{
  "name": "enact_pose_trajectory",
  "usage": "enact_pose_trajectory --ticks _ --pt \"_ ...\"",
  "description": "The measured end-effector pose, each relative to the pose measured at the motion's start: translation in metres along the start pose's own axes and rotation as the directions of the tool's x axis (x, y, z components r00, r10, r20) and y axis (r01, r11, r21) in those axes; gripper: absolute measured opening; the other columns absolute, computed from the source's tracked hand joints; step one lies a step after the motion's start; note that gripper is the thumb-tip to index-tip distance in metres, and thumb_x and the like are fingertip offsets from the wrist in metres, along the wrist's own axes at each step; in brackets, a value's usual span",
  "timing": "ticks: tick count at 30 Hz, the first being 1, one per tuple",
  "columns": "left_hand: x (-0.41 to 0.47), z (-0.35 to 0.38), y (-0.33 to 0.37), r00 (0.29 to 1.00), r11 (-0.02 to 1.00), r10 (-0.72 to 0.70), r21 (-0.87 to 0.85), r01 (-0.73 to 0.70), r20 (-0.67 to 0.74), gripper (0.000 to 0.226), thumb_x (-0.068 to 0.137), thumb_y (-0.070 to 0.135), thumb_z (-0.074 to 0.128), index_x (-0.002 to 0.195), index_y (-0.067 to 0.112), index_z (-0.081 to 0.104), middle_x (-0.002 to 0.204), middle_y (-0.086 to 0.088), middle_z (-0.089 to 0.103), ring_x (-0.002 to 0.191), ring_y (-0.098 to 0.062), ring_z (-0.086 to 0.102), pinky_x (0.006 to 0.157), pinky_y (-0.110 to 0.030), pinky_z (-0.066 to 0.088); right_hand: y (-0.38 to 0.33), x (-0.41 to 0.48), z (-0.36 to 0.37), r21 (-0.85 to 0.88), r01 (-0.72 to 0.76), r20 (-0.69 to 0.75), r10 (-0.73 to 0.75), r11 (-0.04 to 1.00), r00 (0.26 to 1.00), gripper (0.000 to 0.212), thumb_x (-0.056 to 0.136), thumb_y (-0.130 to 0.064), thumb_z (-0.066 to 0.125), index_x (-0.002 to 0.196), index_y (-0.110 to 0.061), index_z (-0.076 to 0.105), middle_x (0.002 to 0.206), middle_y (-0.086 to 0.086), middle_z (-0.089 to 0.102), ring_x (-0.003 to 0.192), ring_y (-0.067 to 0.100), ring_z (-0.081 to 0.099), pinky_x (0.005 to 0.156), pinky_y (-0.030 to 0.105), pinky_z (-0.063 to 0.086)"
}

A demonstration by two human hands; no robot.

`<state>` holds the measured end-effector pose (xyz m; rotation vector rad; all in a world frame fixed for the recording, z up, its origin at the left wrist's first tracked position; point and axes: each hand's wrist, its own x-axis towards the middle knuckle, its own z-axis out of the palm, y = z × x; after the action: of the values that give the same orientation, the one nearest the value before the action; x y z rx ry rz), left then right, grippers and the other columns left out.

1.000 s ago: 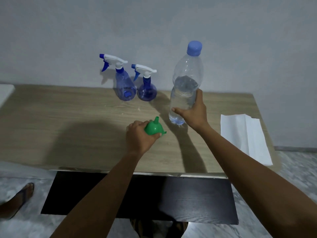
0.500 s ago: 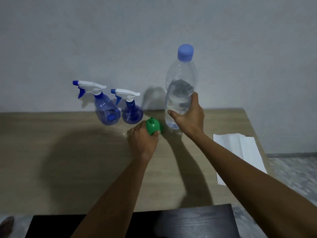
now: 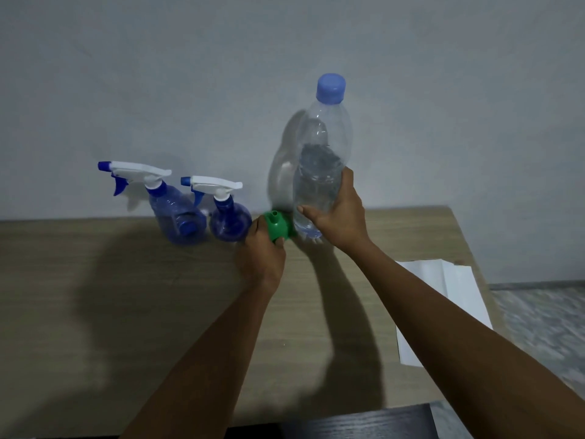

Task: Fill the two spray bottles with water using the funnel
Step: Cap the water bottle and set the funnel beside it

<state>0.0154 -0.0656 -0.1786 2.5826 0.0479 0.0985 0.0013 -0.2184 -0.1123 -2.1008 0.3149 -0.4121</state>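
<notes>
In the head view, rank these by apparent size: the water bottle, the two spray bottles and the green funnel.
1. water bottle
2. left spray bottle
3. right spray bottle, a little smaller; both stand about equally far back
4. green funnel, clearly smallest

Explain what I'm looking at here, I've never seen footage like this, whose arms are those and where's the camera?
No machine here: these are a person's two bare arms, filmed by one wide-angle camera worn on the head, looking forward and down, so the arms reach in from the bottom edge. On a wooden table against a wall stand a bigger spray bottle and a smaller spray bottle, both blue, with trigger tops on. White folded paper lies at the right. The left hand holds a green funnel beside the smaller spray bottle. The right hand grips a big clear water bottle, partly full, blue cap on.
</notes>
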Motion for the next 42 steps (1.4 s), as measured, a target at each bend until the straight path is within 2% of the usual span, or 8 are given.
enact_pose_trajectory --ticks 11,18,21,24,29,32,37,42 --pt "0.003 0.0 0.001 0.995 0.995 0.063 0.071 -0.069 0.079 0.043 0.089 0.025 0.07 0.126 0.01 0.054 0.113 -0.011 0.068 0.099 -0.032 0.068 0.074 -0.039 0.053 0.005 0.002 0.002 0.009 0.002 0.029 -0.002 1.0 1.0 0.096 0.073 -0.04 0.089 0.146 -0.024 0.029 0.142 -0.001 0.054 0.125 0.021 0.057 0.099 0.039 0.054" --pt "0.001 -0.002 -0.003 0.992 0.994 0.104 0.022 -0.106 0.072 0.04 0.087 0.026 0.072 0.12 0.01 0.057 0.109 -0.01 0.069 0.097 -0.03 0.069 0.075 -0.038 0.053 0.005 0.0 0.002 0.03 -0.016 0.053 0.014 0.999 0.998 0.098 0.073 -0.041 0.089 0.147 -0.028 0.026 0.142 -0.003 0.053 0.123 0.018 0.056 0.094 0.033 0.053" --pt "-0.011 -0.006 -0.004 0.989 0.989 0.145 0.01 -0.146 0.015 0.047 0.084 0.026 0.074 0.125 0.011 0.056 0.11 -0.01 0.069 0.097 -0.032 0.07 0.076 -0.039 0.055 0.006 -0.002 -0.004 0.062 -0.053 0.121 0.045 0.997 0.992 0.106 0.068 -0.044 0.09 0.149 -0.028 0.024 0.145 -0.001 0.05 0.126 0.019 0.054 0.094 0.033 0.053" --pt "-0.035 -0.015 -0.007 0.981 0.981 0.194 -0.014 -0.194 -0.02 0.062 0.081 0.025 0.079 0.137 0.012 0.056 0.122 -0.01 0.07 0.106 -0.031 0.069 0.084 -0.04 0.055 0.017 -0.018 -0.015 0.033 -0.138 0.136 0.132 0.99 0.982 0.114 0.07 -0.048 0.088 0.158 -0.027 0.018 0.158 0.004 0.038 0.141 0.022 0.042 0.106 0.035 0.044" --pt "-0.089 -0.005 0.0 0.937 0.938 0.347 0.007 -0.347 0.043 0.055 0.077 0.033 0.072 0.126 0.011 0.067 0.123 -0.009 0.071 0.106 -0.032 0.068 0.091 -0.04 0.053 0.049 -0.086 -0.056 -0.094 -0.212 -0.033 0.21 0.973 0.977 0.061 0.087 -0.033 0.078 0.141 -0.022 0.054 0.146 0.003 0.052 0.133 0.018 0.05 0.101 0.02 0.035" --pt "-0.123 0.01 0.021 0.899 0.912 0.404 -0.002 -0.409 0.168 0.054 0.079 0.044 0.062 0.127 0.022 0.067 0.133 0.0 0.067 0.118 -0.024 0.063 0.098 -0.04 0.051 0.069 -0.13 -0.09 -0.125 -0.279 -0.16 0.259 0.952 0.953 0.042 0.091 -0.032 0.075 0.13 -0.02 0.065 0.136 0.002 0.062 0.126 0.021 0.056 0.099 0.023 0.039" --pt "-0.168 0.035 0.063 0.818 0.886 0.455 -0.086 -0.456 0.351 0.052 0.086 0.05 0.061 0.133 0.029 0.062 0.142 0.005 0.059 0.13 -0.019 0.054 0.108 -0.041 0.046 0.093 -0.177 -0.142 -0.318 -0.351 -0.293 0.261 0.881 0.92 0.035 0.09 -0.037 0.071 0.122 -0.023 0.07 0.126 0.005 0.068 0.118 0.029 0.055 0.095 0.042 0.049" --pt "-0.192 0.052 0.088 0.764 0.855 0.488 -0.055 -0.516 0.423 0.056 0.088 0.052 0.062 0.139 0.03 0.056 0.146 0.006 0.056 0.134 -0.019 0.049 0.108 -0.042 0.045 0.114 -0.194 -0.166 -0.387 -0.458 -0.323 0.347 0.8 0.88 0.041 0.084 -0.051 0.075 0.114 -0.023 0.073 0.11 0.003 0.07 0.108 0.027 0.058 0.086 0.04 0.049"
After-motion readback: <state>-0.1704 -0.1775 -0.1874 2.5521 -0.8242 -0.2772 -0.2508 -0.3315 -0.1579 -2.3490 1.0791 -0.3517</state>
